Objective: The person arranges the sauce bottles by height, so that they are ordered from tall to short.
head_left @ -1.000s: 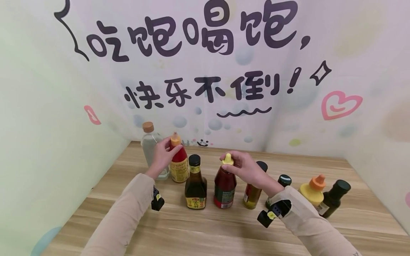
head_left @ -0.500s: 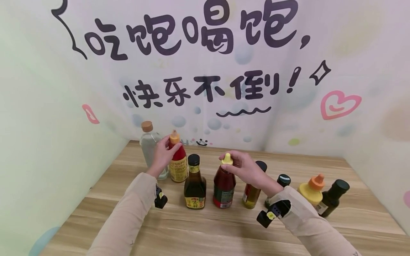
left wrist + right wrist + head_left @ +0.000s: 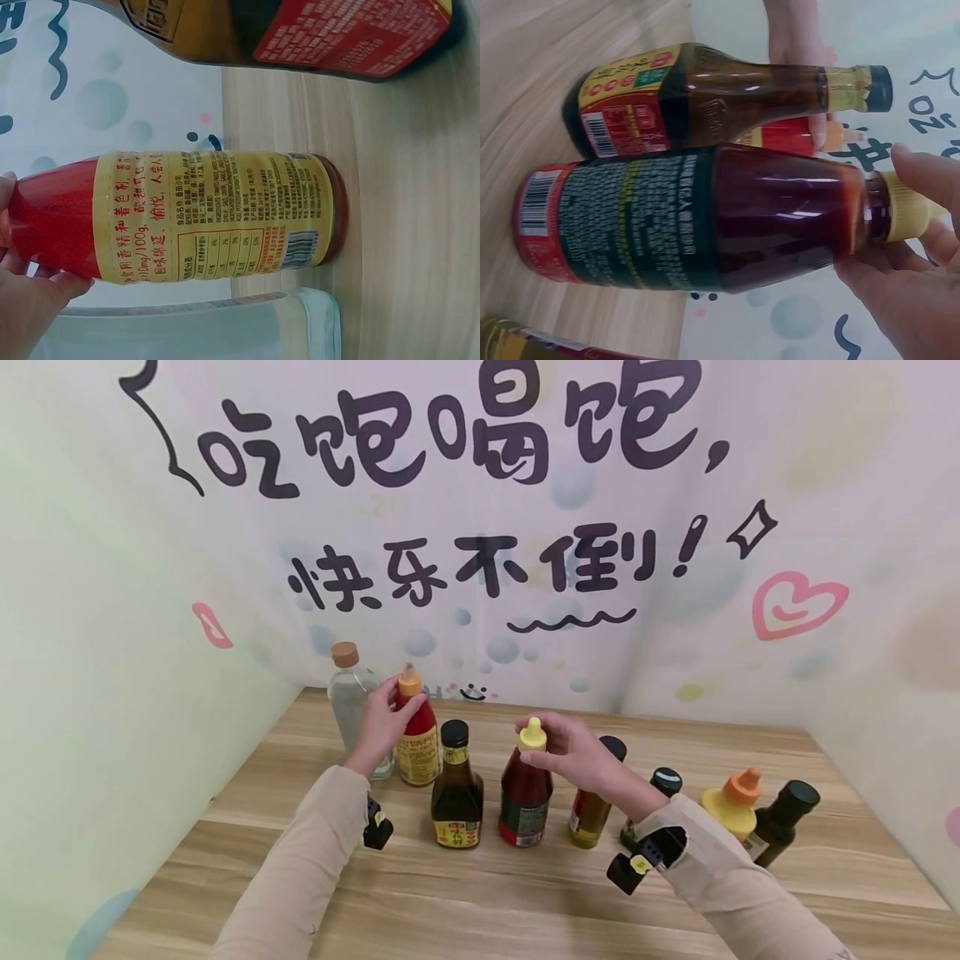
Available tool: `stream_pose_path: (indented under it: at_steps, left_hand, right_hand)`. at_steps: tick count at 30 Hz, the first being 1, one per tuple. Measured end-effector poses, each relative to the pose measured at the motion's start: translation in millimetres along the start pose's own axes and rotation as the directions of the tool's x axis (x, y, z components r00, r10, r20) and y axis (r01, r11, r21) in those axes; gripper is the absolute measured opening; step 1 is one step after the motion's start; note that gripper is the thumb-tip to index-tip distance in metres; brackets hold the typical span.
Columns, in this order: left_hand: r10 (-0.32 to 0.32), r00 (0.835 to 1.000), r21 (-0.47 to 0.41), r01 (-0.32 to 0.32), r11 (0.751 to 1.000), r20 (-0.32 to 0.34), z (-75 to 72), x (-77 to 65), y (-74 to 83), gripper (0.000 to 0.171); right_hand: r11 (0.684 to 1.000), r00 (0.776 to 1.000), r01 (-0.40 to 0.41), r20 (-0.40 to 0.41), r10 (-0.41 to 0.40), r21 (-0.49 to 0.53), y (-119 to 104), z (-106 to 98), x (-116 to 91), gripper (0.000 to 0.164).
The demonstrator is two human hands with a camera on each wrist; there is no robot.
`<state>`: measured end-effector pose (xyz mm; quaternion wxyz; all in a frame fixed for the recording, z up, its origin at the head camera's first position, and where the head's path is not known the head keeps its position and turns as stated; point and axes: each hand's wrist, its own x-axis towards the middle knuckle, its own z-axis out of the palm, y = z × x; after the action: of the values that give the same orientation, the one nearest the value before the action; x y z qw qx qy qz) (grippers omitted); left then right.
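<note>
My left hand (image 3: 384,722) holds the upper part of an upright ketchup bottle (image 3: 418,756), red with a yellow label and orange cap. That bottle's printed label (image 3: 217,217) faces the left wrist camera. My right hand (image 3: 581,756) curls around the yellow cap (image 3: 532,737) of a dark red sauce bottle (image 3: 527,793). It stands upright on the wooden table (image 3: 465,902). In the right wrist view, fingertips (image 3: 911,161) lie by the cap on one side, and others touch near the neck. Between the hands stands a brown soy sauce bottle (image 3: 457,802) with a black cap.
A clear bottle (image 3: 347,710) with a brown cap stands behind the left hand. Right of the right hand are an oil bottle (image 3: 590,818), a dark-capped bottle (image 3: 666,782), a yellow squeeze bottle (image 3: 729,812) and a dark bottle (image 3: 780,822). A printed cloth wall (image 3: 480,652) rises behind.
The right thumb has slipped slightly down and away from the yellow cap, so more of the cap shows. Both bottles and the left hand stay practically in place.
</note>
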<state>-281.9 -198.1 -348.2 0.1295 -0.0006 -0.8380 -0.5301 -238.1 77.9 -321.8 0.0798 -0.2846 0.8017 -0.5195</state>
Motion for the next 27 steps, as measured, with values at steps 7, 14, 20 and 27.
stream_pose_path:
  at_steps: [7, 14, 20, 27]
  left_hand:
    - [-0.006, 1.0, 0.007, 0.006, 1.0, 0.003, -1.5, -0.2, 1.6, 0.05]
    - [0.012, 1.0, 0.004, -0.012, 1.0, 0.005, -2.3, 1.0, 1.9, 0.049]
    - [0.002, 1.0, 0.002, -0.002, 1.0, 0.008, -3.3, -0.3, 2.9, 0.05]
    - [0.0, 1.0, -0.001, 0.0, 1.0, 0.014, -2.6, -1.6, 2.6, 0.05]
  right_hand:
    - [0.999, 1.0, 0.029, 0.01, -0.028, -0.041, 5.2, 3.2, 0.6, 0.042]
    - [0.998, 1.0, 0.028, 0.01, -0.028, -0.059, 2.9, 4.2, 0.9, 0.041]
    - [0.995, 0.999, 0.044, 0.01, -0.043, -0.087, 1.5, 4.6, 0.8, 0.041]
    - [0.996, 1.0, 0.016, -0.021, -0.018, -0.091, 0.1, 6.0, 0.2, 0.04]
